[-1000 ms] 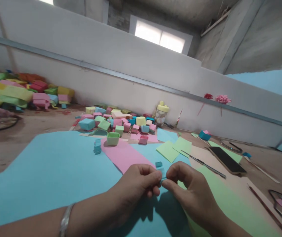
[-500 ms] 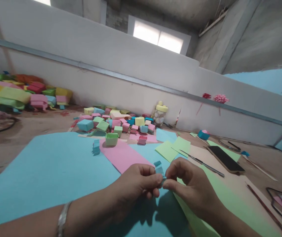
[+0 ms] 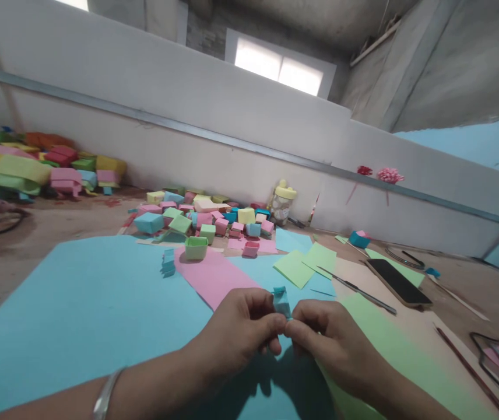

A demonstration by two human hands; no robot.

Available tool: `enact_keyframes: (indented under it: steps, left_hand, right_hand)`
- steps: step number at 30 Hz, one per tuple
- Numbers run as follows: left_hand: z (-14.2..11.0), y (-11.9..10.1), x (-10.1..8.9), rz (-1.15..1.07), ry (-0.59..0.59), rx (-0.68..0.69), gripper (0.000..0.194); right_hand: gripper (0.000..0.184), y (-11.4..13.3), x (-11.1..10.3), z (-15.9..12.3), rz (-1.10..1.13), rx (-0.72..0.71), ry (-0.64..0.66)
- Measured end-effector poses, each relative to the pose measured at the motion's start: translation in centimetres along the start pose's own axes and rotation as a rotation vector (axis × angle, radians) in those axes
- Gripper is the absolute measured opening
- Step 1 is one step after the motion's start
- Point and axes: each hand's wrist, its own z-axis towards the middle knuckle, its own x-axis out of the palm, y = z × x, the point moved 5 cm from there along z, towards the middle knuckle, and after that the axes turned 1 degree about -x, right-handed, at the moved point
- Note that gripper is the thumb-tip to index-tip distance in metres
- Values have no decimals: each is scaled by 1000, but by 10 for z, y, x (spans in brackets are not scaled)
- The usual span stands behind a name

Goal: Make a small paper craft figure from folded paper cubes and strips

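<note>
A small folded blue paper piece [image 3: 281,302] stands up between my two hands, above the large blue sheet [image 3: 101,303]. My left hand [image 3: 247,324] pinches its lower left side between thumb and fingers. The thumb and forefinger of my right hand [image 3: 326,332] are closed on its lower right edge, tips meeting the left thumb. Fingers cover the lower part of the piece. Beyond my hands lies a pink sheet [image 3: 218,277], with a green paper box [image 3: 196,248] at its far end and another folded blue strip [image 3: 168,262] beside it.
Several small paper boxes [image 3: 204,220] are heaped by the wall, near a yellow-lidded jar [image 3: 283,201]. Larger paper pieces [image 3: 17,169] pile up at far left. On the right lie scissors [image 3: 358,290], a phone [image 3: 398,282], green sheets [image 3: 380,326] and a pencil [image 3: 463,364].
My right hand's fingers have closed in and drawn lower against the blue paper piece. My left hand keeps its pinch almost in place.
</note>
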Motion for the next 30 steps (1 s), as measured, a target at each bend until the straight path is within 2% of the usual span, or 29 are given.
enact_keyframes:
  steps: [5, 7, 11, 15, 20, 25, 28, 30]
  left_hand:
    - [-2, 6, 4, -122, 108, -78, 22]
    - [-2, 7, 4, -131, 117, -96, 25]
    - [1, 5, 1, -105, 61, -72, 23]
    - [3, 3, -4, -113, -37, -69, 16]
    - [4, 1, -9, -74, -106, -55, 11]
    - [3, 4, -1, -60, -74, -12, 7]
    - [2, 13, 5, -36, -6, -45, 16]
    - [1, 15, 7, 1, 23, -39, 20]
  right_hand:
    - [30, 3, -1, -4, 121, 10, -66]
    - [32, 4, 1, -5, 114, 13, -98]
    - [35, 0, 4, -3, 21, 12, -125]
    - [35, -8, 2, 0, -189, -27, -172]
    - [24, -11, 9, 2, -397, -116, -91]
    - [22, -20, -6, 2, -230, -10, -129]
    - [29, -19, -12, 5, -73, -35, -151]
    - [26, -16, -11, 7, 61, -37, -146]
